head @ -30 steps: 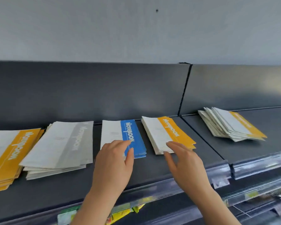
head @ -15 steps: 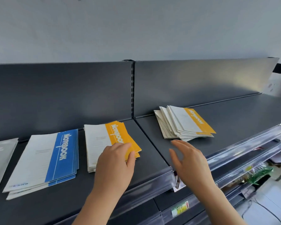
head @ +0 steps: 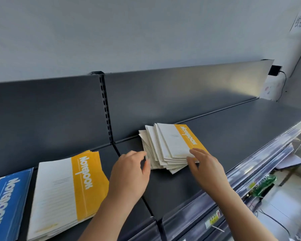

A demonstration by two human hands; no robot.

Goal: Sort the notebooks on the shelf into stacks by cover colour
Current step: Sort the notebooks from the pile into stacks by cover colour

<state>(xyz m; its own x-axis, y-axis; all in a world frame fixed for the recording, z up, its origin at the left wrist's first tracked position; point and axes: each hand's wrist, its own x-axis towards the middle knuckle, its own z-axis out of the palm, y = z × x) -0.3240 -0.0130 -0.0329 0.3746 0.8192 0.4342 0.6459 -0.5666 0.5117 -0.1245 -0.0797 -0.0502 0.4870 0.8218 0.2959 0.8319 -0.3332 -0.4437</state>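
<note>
- The unsorted pile of notebooks [head: 165,150] lies fanned out on the dark shelf [head: 224,136]. Its white covers are slid askew, and the top one shows a yellow band printed "Notebook".
- The right hand [head: 205,168] is at the pile's near right corner. Its fingers [head: 197,152] are fairly straight and spread, lying on the yellow band of the top cover. The thumb is against the near edges of the pile, and the hand is not closed round anything.
- The left hand [head: 130,173] is at the pile's left edge, loosely open with the fingers gently bent. Its fingertips [head: 143,153] are right at the white covers, but whether they touch cannot be told.
- Left of the pile, past the left hand, a squared-up yellow stack [head: 68,188] lies flat on the next shelf panel.
- Further left of the pile, cut by the frame edge, lies a blue stack [head: 5,206].
- Behind and left of the pile a slotted upright [head: 105,108] divides the dark back panel [head: 181,94].
- In front of and to the right of the pile a clear plastic price rail [head: 261,153] runs along the shelf's front edge.
- Below the pile's level, to the right, a green packet [head: 263,185] shows on a lower shelf.
- Far right of the pile, at the end of the back panel, a black plug [head: 274,70] with a cable sits on the pale wall [head: 146,32].
</note>
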